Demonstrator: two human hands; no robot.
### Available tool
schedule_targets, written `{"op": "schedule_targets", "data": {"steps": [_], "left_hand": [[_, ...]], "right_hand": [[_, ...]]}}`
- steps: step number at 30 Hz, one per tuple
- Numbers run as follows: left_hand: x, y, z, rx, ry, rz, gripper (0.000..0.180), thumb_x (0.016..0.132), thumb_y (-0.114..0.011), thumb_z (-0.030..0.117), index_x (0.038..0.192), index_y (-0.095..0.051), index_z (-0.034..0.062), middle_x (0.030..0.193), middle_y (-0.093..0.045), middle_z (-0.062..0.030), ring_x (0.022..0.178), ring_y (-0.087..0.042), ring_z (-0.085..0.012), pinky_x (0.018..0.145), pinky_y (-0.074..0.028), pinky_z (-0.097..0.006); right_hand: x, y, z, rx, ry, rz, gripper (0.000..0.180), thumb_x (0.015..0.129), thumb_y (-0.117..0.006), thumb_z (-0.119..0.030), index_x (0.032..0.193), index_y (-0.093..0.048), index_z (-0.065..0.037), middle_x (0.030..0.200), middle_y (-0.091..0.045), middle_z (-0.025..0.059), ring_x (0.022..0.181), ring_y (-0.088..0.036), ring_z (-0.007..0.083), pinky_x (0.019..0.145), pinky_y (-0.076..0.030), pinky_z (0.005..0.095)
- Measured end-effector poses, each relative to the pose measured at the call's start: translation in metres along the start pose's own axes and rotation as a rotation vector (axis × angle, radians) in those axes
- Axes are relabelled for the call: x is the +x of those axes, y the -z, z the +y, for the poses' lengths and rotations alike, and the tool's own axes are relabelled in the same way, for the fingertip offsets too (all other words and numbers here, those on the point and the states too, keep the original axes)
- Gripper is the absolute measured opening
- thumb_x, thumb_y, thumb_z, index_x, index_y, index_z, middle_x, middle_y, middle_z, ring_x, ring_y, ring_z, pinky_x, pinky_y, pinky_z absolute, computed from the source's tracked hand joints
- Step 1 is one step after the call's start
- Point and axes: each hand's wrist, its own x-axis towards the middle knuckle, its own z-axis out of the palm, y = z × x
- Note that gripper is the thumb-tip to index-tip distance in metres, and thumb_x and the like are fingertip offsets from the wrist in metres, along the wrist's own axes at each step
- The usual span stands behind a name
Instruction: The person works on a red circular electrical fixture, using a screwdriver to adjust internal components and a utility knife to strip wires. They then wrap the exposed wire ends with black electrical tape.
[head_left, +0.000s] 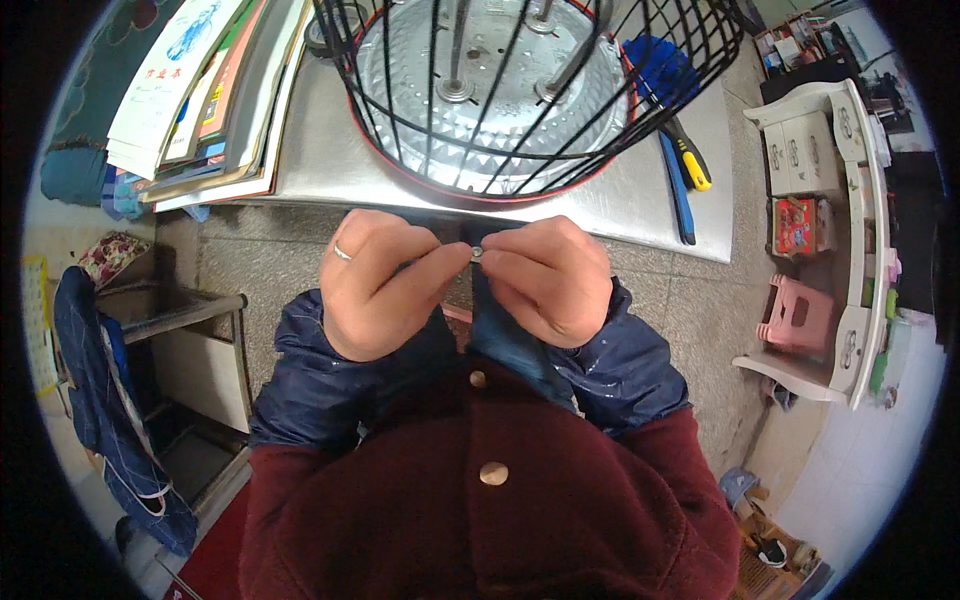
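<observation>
My left hand (378,280), with a ring on one finger, and my right hand (553,278) meet in front of the table edge. Thumb and fingertips of both are pinched on a small round metal piece (477,254), much like a nut; the fingers partly cover it. Just beyond my hands, on the metal-topped table (315,170), stands what looks like a heater: a shiny faceted dish (400,90) with a red rim and metal posts, inside a black wire guard (520,155). The guard bulges toward the upper right.
Books and papers (215,90) are stacked on the table's left. At its right lie a yellow-and-black-handled screwdriver (690,160), a blue strip-like tool (679,195) and a blue bristly thing (660,70). A white cabinet (850,230) and pink stool (797,312) stand right; a dark shelf (180,318) left.
</observation>
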Motion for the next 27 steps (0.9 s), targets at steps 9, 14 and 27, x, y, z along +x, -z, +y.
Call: {"op": "schedule_targets", "data": {"steps": [9,14,27], "left_hand": [[0.007,0.010,-0.009,0.071,-0.184,0.071,0.047,0.048,-0.076,0.001,0.094,-0.076,0.0039,0.089,-0.060,-0.0036,0.076,-0.057,-0.0218,0.061,-0.048,-0.035],[0.006,0.005,-0.018,0.129,-0.220,0.105,0.046,0.050,-0.077,0.000,0.096,-0.076,0.0050,0.089,-0.059,-0.0034,0.075,-0.057,-0.0221,0.061,-0.048,-0.034],[0.008,-0.014,-0.038,0.188,-0.169,0.131,0.047,0.063,-0.083,-0.005,0.106,-0.073,0.0094,0.081,-0.058,-0.0023,0.073,-0.057,-0.0230,0.062,-0.047,-0.035]], "right_hand": [[-0.007,0.120,0.084,-0.896,-0.609,0.221,0.043,0.089,-0.075,-0.030,0.118,-0.066,-0.001,0.111,-0.068,0.0163,0.106,-0.060,0.0351,0.092,-0.047,0.0411],[-0.036,0.139,0.109,-0.597,-0.809,0.068,0.039,0.088,-0.076,-0.030,0.111,-0.068,0.001,0.092,-0.071,0.0127,0.092,-0.066,0.0295,0.081,-0.053,0.0389],[-0.042,0.115,0.089,-0.604,-0.710,0.017,0.045,0.085,-0.077,-0.033,0.116,-0.067,-0.001,0.102,-0.065,0.0175,0.094,-0.065,0.0359,0.083,-0.051,0.0410]]}}
